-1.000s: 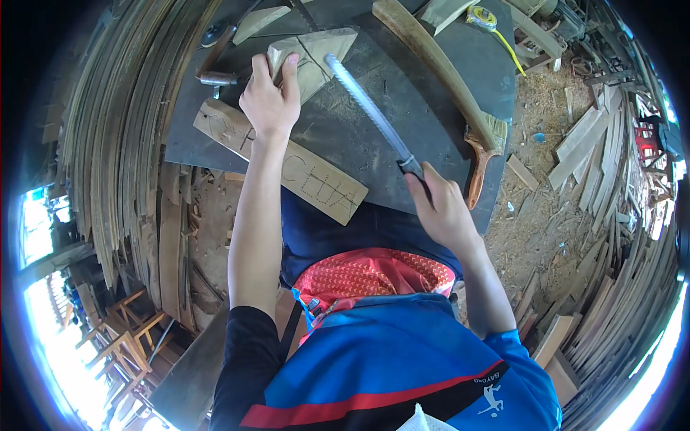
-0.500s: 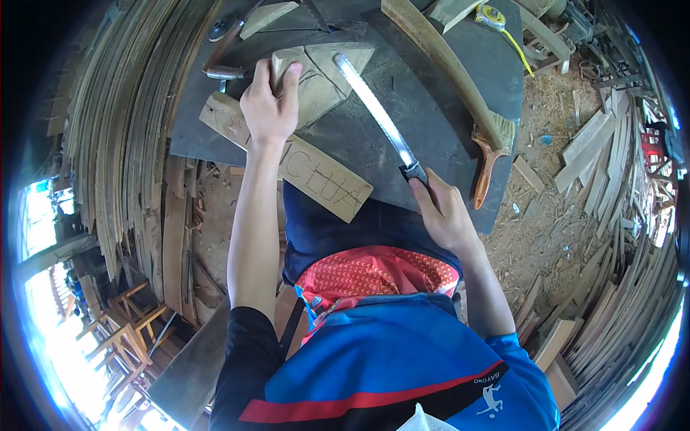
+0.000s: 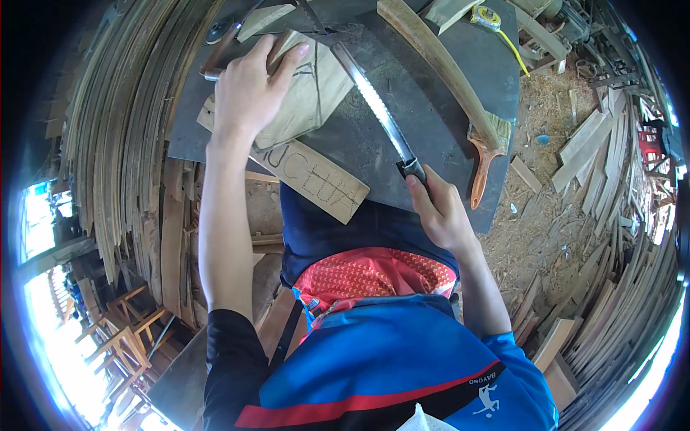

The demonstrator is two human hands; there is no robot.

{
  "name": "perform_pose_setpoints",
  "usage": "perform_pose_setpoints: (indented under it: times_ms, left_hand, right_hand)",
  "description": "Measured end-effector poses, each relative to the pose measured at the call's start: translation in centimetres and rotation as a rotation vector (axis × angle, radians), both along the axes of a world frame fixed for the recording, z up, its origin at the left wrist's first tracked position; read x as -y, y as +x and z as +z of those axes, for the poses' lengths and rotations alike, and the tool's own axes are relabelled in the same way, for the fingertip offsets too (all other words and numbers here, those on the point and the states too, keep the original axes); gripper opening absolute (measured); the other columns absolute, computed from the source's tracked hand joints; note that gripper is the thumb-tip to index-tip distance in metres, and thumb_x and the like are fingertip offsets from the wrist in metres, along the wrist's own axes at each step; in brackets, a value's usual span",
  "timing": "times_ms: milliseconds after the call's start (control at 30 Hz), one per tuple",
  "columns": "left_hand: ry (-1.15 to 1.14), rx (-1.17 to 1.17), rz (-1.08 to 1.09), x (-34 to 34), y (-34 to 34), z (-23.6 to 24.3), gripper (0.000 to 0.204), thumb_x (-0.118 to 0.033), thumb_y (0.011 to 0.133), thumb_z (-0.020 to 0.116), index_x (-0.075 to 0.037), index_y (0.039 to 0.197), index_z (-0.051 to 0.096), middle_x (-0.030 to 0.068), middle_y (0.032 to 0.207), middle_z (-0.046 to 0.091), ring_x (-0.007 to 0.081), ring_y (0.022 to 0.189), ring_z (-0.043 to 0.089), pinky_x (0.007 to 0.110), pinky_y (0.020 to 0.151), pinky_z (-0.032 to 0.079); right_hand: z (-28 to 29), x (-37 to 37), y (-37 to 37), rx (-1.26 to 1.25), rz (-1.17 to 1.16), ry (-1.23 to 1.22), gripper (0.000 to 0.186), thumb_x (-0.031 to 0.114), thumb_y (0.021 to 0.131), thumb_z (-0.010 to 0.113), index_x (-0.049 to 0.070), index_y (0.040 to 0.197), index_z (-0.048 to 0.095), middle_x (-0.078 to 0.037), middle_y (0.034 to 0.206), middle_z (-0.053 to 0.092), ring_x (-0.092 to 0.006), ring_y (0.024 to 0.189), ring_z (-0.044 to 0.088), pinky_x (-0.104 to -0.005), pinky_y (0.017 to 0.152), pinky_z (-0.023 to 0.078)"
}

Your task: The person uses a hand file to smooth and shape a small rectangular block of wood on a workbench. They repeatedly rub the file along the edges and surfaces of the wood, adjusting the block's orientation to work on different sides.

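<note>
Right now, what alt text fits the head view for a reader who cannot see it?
Seen from above, a person's left hand presses a marked wooden block onto a dark workbench while the right hand grips a long flat rasp laid against the block's edge. A lettered plank, a paintbrush and a curved wooden piece lie nearby.

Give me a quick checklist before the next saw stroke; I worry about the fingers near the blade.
1. Left hand pressing flat on the wooden block: ok.
2. Right hand wrapped around the saw handle: ok.
3. Blade against the block's right edge: ok.
4. Left fingertips clear of the teeth: not ok, close.
5. Block clamped to the dark bench: cannot tell.
6. Paintbrush out of the saw's path: ok.
</note>
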State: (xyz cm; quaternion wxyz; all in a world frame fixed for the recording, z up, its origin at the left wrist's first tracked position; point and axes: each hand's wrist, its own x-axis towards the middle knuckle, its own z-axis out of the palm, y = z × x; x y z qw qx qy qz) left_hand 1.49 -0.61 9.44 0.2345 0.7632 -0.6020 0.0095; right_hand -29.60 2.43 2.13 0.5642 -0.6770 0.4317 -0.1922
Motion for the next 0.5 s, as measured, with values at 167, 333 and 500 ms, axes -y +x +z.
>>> perform_pose_setpoints:
  times_ms: [167,333,500]
  left_hand:
    - [0.113,0.192,0.006,-0.5,0.4,0.9,0.051,-0.056,0.099,0.053,-0.006,0.107,0.063,0.0186,0.079,0.072,0.0417,0.083,0.070,0.053,0.076,0.053]
    - [0.285,0.294,-0.034,0.0,-0.3,1.1,0.049,-0.055,0.100,0.051,-0.009,0.113,0.060,0.0181,0.081,0.072,0.0417,0.084,0.070,0.054,0.077,0.053]
    - [0.342,0.239,-0.114,0.4,-0.7,-0.6,0.048,-0.053,0.101,0.050,-0.009,0.122,0.056,0.0220,0.090,0.072,0.0445,0.090,0.069,0.053,0.079,0.053]
  right_hand:
    - [-0.2,0.0,1.2,0.071,0.002,-0.012,0.026,0.019,0.104,0.053,-0.002,0.089,0.050,-0.021,0.057,0.046,-0.0412,0.052,0.047,-0.0449,0.051,0.034]
    - [0.1,0.1,3.1,0.112,-0.017,-0.009,0.026,0.018,0.104,0.052,-0.002,0.088,0.049,-0.025,0.058,0.050,-0.0481,0.059,0.053,-0.0492,0.053,0.035]
    - [0.6,0.9,3.5,0.087,-0.006,0.006,0.027,0.019,0.104,0.053,-0.002,0.087,0.048,-0.025,0.059,0.052,-0.0487,0.061,0.054,-0.0509,0.053,0.035]
